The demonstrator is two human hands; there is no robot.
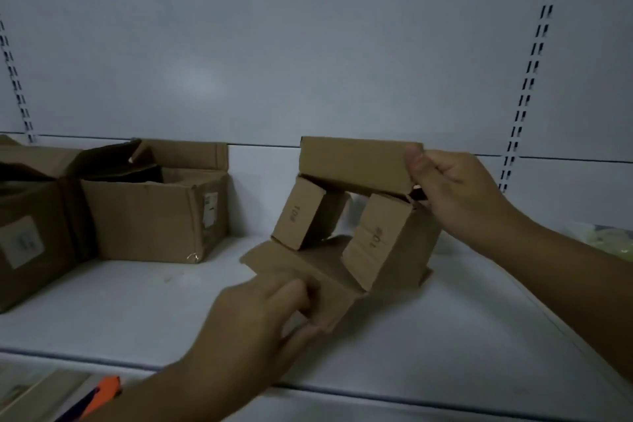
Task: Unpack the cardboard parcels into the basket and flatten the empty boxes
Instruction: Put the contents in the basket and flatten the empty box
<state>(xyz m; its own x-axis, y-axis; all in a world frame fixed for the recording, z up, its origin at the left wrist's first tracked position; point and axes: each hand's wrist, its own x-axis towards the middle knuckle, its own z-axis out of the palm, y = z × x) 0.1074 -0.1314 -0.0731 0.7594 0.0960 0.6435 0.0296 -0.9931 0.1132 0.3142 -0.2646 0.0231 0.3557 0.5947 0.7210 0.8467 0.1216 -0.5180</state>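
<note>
Partly hidden: the inside of the small cardboard box, blocked by its own two short flaps tilted toward the camera; contents, if any, impossible to tell. Printed marks on both short flaps, too blurred to read with certainty. Cut off at the left edge of the view: a labelled box, only part of it visible. Cut off at the bottom left corner: an orange object, not identifiable. Half concealed beyond the right forearm: a pale yellow-green thing, too blurred to name.

Counted: two hands, three cardboard boxes, four flaps on the small box, two slotted uprights on the white back panel.

Small cardboard box opened toward the camera on a white shelf, held between both sets of fingers. Left hand low and near, fingers curled, pinching the near edge of the lower long flap against the thumb. Right hand higher and farther back, thumb pressed on the front of the upper long flap at its right end, remaining fingers behind the cardboard and out of sight, pinching it. Just below the right fingers: the right-hand short flap. Well to the left of the left fingers: an open box, top flaps raised, interior dark, just beside the labelled box.
</note>
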